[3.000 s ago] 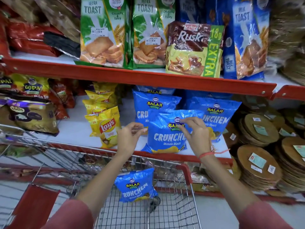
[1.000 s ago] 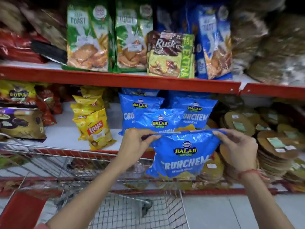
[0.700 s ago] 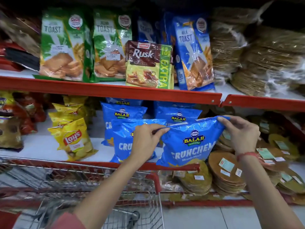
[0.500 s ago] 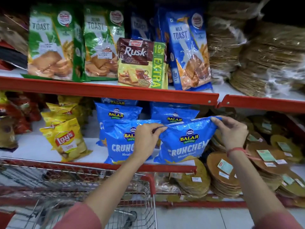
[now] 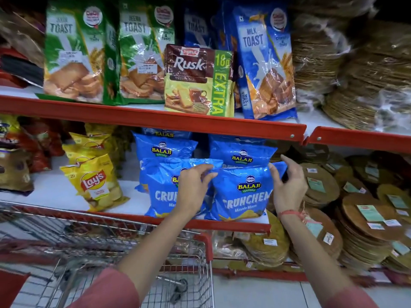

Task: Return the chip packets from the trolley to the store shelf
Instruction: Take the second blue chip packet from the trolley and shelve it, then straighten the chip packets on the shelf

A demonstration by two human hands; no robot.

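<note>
Blue glossy foil chip packet (image 5: 242, 192) upright at store shelf (image 5: 233, 224) front edge | left hand (image 5: 192, 190), right hand (image 5: 289, 187) fingers loosely spread, flanking its top corners | light, air-puffed, slippery (contents crush) – pinch crimped top seam

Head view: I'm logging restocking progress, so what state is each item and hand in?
Front right Balaji packet: upright on shelf.
Front left Balaji packet: upright beside it.
Left hand: open, fingertips at the packet tops.
Right hand: open beside packet.
Trolley: parked below.
</note>
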